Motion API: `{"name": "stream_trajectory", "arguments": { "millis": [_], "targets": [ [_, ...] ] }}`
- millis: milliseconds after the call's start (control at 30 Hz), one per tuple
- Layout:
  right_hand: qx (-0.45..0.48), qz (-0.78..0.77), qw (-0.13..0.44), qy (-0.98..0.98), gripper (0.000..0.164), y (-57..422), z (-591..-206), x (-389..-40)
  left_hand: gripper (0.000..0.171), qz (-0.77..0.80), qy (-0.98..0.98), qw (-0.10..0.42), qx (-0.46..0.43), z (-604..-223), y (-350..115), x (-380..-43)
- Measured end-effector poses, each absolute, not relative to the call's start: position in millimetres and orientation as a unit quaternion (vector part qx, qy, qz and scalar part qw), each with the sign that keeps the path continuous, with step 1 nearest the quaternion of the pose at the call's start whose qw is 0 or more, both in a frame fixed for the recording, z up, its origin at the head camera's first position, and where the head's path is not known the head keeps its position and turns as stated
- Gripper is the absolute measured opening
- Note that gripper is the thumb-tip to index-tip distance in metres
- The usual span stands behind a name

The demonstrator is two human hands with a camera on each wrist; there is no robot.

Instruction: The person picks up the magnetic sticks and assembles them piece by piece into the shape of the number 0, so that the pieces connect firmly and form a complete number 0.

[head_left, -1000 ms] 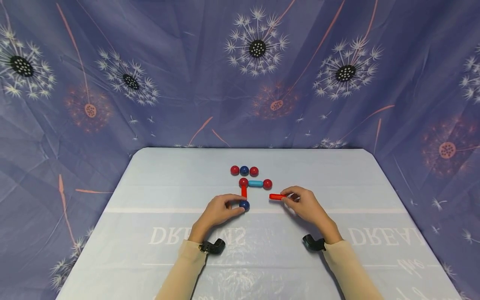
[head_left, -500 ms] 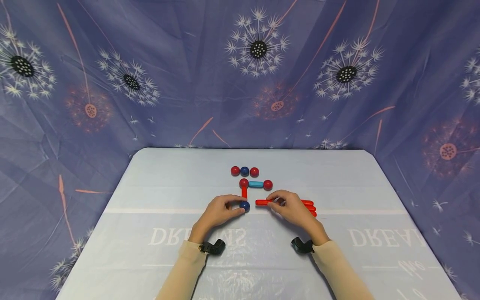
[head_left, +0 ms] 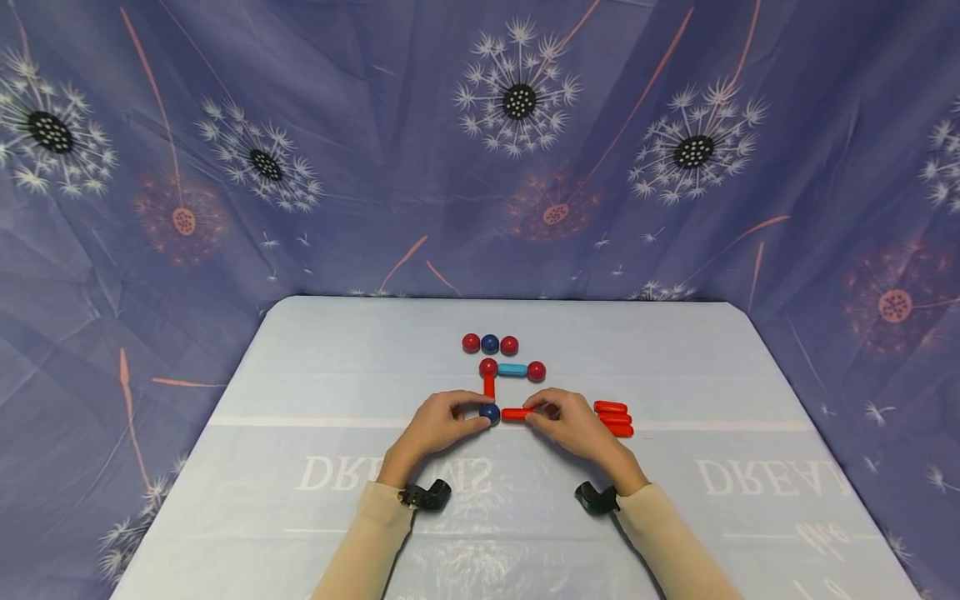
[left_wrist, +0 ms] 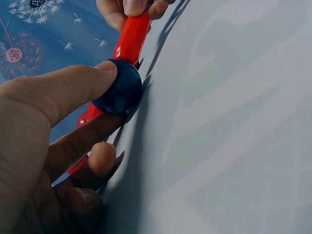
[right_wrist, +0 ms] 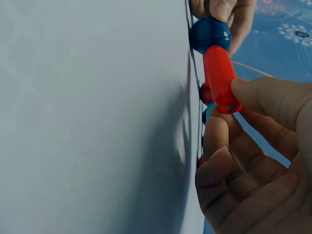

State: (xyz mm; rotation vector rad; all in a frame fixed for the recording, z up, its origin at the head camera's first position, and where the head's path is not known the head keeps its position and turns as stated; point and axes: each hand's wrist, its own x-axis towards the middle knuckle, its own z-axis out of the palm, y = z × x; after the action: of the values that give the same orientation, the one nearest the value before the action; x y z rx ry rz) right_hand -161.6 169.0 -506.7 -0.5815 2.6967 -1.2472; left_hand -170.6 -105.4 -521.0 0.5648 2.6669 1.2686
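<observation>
My left hand (head_left: 444, 418) pinches a dark blue ball (head_left: 490, 414) between thumb and fingers, low over the table. From that ball a red rod (head_left: 489, 387) runs away from me to a red ball (head_left: 488, 367). A light blue rod (head_left: 513, 370) links this ball to a second red ball (head_left: 536, 372) on its right. My right hand (head_left: 567, 423) pinches another red rod (right_wrist: 220, 80) by its near end. In the right wrist view the rod's far end meets the blue ball; a small hole shows in its near end.
Behind the joined pieces lies a row of loose balls: a red one (head_left: 471, 342), a blue one (head_left: 490, 344) and another red one (head_left: 509, 345). Several red rods (head_left: 615, 420) lie to the right of my right hand. A patterned curtain (head_left: 375, 167) hangs behind the white table (head_left: 337, 333).
My right hand has brought the red rod left and toward me, up to the blue ball. The loose red rods on the right have come into view. My left hand keeps its place.
</observation>
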Motion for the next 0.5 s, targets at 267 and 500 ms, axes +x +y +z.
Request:
{"name": "stream_trajectory", "arguments": {
  "millis": [267, 500],
  "targets": [
    [-0.186, -0.405, 0.082, 0.892, 0.016, 171, -508, -163, 0.032, 0.422, 0.885, 0.068, 0.186, -521, -105, -170],
    [-0.191, -0.417, 0.102, 0.883, 0.017, 181, -505, -167, 0.032, 0.423, 0.885, 0.067, 0.185, -522, -106, -170]
  ]
}}
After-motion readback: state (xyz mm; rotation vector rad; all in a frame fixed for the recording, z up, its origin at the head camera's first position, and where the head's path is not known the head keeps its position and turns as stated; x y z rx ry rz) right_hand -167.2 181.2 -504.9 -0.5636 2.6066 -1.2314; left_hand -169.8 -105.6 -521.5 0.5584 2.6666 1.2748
